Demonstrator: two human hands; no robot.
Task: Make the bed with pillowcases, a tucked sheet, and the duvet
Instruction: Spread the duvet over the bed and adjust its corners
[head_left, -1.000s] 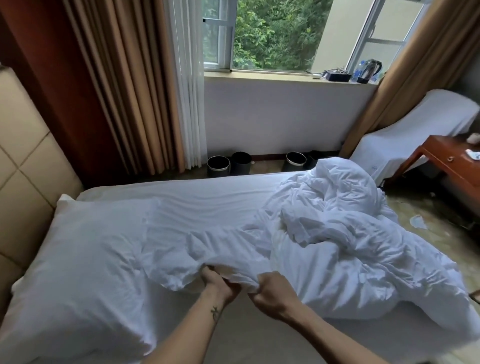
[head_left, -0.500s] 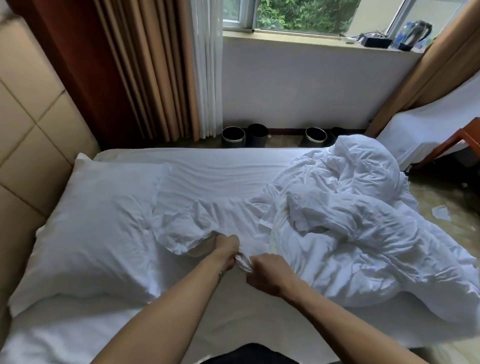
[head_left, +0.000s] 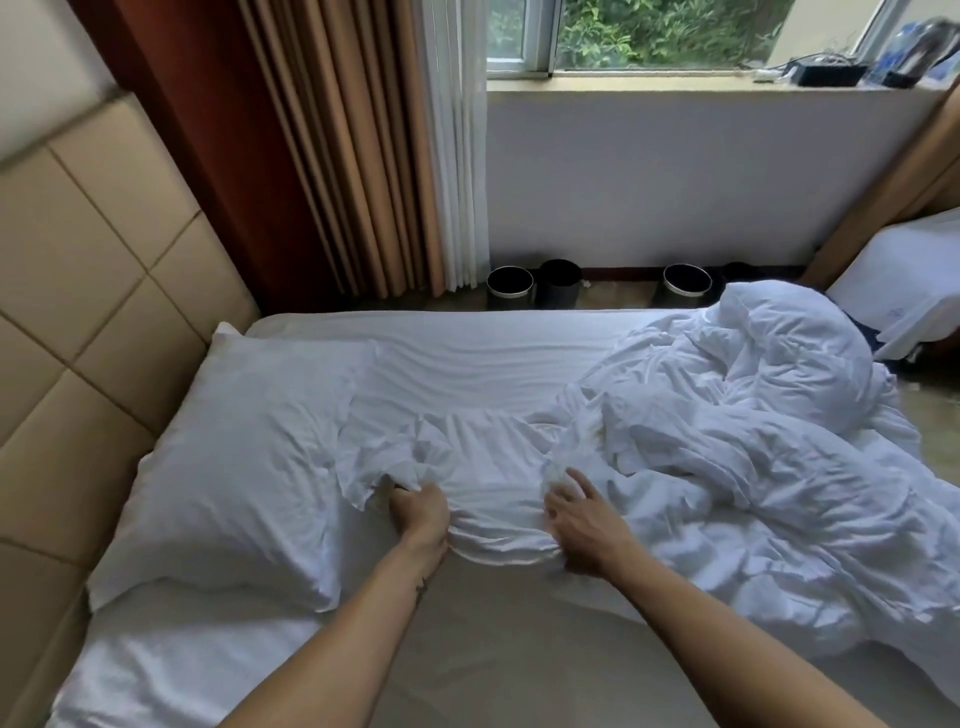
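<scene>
head view shows us a bed part made. the bed (head_left: 519, 321) wears a white sheet (head_left: 467, 364) that lies fairly flat on the far side of the pillow. whether its edges are tucked we cannot tell, and nearer us than the pillow a beige patch (head_left: 493, 649) shows that may be bare mattress. the duvet (head_left: 753, 441) is not spread: it sits bunched in a heap well to the right of the pillow. the pillow (head_left: 244, 452) is in a white case, so we judge that step done for this one.

just right of the pillow, touching its edge, lies a loose white cloth (head_left: 478, 467). it may be a second pillowcase or part of the duvet; we cannot say which. the left hand (head_left: 421, 512), just right of the pillow, has its fingers curled tight round a bunch of that cloth. the right hand (head_left: 584, 525), farther right of the pillow, rests on the same cloth with fingers spread apart.

left to do, in our judgement: sort this cloth, tuck the sheet, spread the duvet.

counted: one bed, one duvet, one pillow, one loose cloth, three dark bins (head_left: 510, 287) beyond the pillow, two hands.
</scene>
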